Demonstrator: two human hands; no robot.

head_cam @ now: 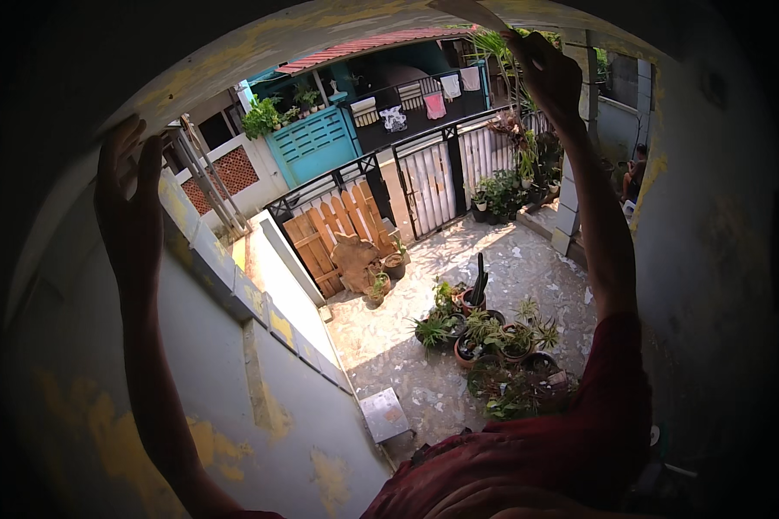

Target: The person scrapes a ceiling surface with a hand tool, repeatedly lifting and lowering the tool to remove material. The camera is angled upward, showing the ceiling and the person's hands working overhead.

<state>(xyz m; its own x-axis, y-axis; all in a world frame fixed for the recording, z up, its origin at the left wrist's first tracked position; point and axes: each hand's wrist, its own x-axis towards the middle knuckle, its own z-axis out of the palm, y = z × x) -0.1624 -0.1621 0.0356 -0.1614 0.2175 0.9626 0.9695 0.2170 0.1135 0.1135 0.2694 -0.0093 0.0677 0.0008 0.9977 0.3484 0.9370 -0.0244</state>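
My right hand (548,74) is raised at the upper right, its fingers closed on a flat, thin scraper blade (470,13). The blade lies against or close under the painted overhead beam (260,55), which shows patches of yellow and white peeling paint. Over on the left, my left hand (129,168) reaches up with thumb and fingers apart. Its fingertips touch or nearly touch the lower edge of the same beam, and no object shows in it. Shadow darkens both hands, so the exact grip on the blade is hard to make out.
Far below, potted plants (493,344) crowd a paved yard (422,376) strewn with pale flakes. A metal box (384,415) sits by the left wall (208,363). Gates (428,188) and a wooden picket panel (312,250) stand beyond. Another person (636,172) sits at the far right.
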